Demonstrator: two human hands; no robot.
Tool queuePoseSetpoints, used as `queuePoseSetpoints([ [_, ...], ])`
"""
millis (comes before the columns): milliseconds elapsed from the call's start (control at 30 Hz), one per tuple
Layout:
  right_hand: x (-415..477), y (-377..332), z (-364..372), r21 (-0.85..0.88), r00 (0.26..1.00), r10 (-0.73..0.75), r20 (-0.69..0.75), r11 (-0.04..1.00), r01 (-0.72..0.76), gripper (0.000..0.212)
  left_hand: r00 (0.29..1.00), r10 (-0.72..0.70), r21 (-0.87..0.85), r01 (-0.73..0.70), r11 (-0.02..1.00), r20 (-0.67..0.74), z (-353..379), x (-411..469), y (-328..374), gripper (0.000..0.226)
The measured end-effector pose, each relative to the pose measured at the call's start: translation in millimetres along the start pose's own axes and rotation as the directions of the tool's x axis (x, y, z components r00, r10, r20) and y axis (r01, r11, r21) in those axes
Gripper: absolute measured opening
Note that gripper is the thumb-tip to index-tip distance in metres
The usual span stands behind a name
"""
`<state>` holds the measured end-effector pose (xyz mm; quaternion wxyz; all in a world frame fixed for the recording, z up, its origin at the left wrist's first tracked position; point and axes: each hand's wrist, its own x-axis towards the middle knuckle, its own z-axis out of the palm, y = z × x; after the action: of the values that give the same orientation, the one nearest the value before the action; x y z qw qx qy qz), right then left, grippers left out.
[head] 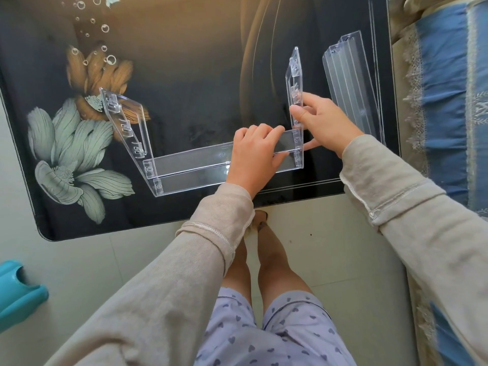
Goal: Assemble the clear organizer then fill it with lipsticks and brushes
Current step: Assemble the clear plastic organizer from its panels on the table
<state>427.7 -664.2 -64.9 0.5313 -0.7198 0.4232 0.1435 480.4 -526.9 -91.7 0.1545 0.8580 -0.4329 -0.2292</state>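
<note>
A partly built clear organizer stands near the front edge of the dark flower-printed table [184,62]. Its long clear shelf tray [190,165] spans between a slanted left side panel [124,125] and an upright right side panel [295,83]. My left hand [253,154] grips the tray's right end, fingers curled over its top rim. My right hand [322,122] holds the right side panel low down, thumb against its inner face and fingers behind it. A stack of loose clear trays [351,91] lies to the right. No lipsticks or brushes are in view.
A sofa with a blue and beige lace-edged cover [443,101] runs along the table's right side. A teal plastic object [18,294] sits on the pale tiled floor at lower left. My legs and feet are below the table's front edge.
</note>
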Motion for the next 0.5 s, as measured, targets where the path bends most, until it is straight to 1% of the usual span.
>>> queuePoseSetpoints([
  [300, -3.1, -2.5, 3.2, -0.053, 0.999, 0.011, -0.036, 0.998, -0.013, 0.04, 1.0, -0.003, 0.001, 0.003, 1.0, 0.022, 1.9, 0.4, -0.7, 0.044],
  [500, -5.3, -1.4, 8.0, -0.036, 0.999, 0.016, -0.034, 0.999, -0.017, 0.041, 0.998, -0.028, 0.023, 0.026, 0.999, 0.057, 6.4, 0.0, -4.3, 0.045],
])
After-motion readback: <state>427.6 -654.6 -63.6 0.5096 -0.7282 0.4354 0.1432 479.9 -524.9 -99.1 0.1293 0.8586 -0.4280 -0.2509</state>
